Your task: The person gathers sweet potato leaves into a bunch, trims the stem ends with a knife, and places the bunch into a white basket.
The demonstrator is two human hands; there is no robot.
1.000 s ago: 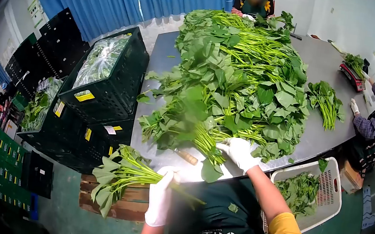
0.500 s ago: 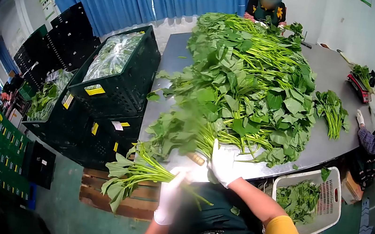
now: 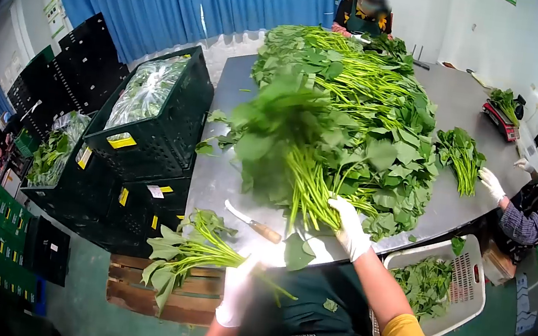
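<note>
- Large bunch (image 3: 310, 190): over the table (image 3: 235, 75); your right hand (image 3: 350, 230) clasps its stems, apparently mid-gather.
- Small bunch (image 3: 203, 251): closed in your left hand (image 3: 237, 289).
- Knife (image 3: 263, 230): between them; moving either calls for clearing its blade.

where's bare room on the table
Bare metal shows on the table left of the leafy pile, beside the stacked crates, and right of it, around the small bunch. The middle and the front, by the knife, are crowded.
</note>
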